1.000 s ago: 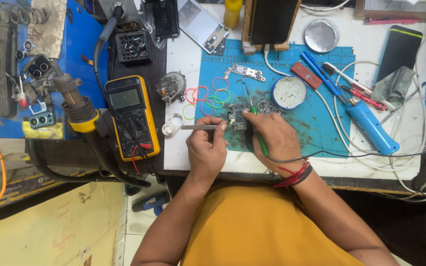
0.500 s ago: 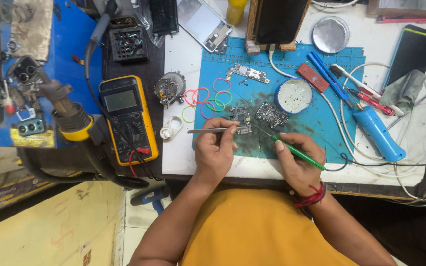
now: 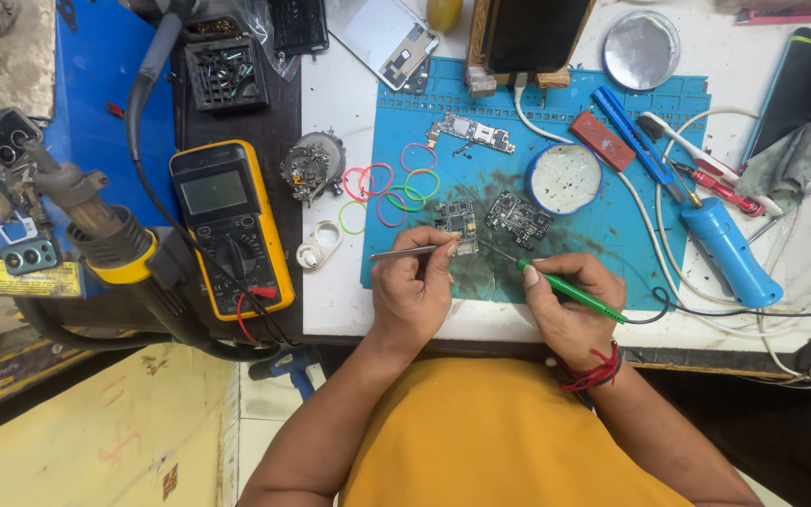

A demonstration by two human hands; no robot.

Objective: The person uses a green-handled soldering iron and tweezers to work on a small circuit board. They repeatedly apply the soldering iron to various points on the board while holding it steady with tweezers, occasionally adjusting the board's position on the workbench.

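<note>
the left hand [image 3: 415, 296] pinches metal tweezers [image 3: 405, 252] against a small circuit board [image 3: 457, 221] on the blue mat [image 3: 612, 225]. the right hand [image 3: 570, 305], grip clamped on a green-handled iron [image 3: 570, 291], tips toward that board. step in hand looks like fine soldering; a steady touch comes next.

I see thin bright metal tweezers [image 3: 412, 251] in my left hand [image 3: 412, 299]; my right hand [image 3: 570, 305] grips a smooth green plastic tool [image 3: 574, 293]; the blue mat [image 3: 603, 235] looks matt, rubbery, soot-smudged; the round lid [image 3: 641, 49] is dull brushed metal; the meter [image 3: 232, 230] has a glossy yellow casing.
</note>
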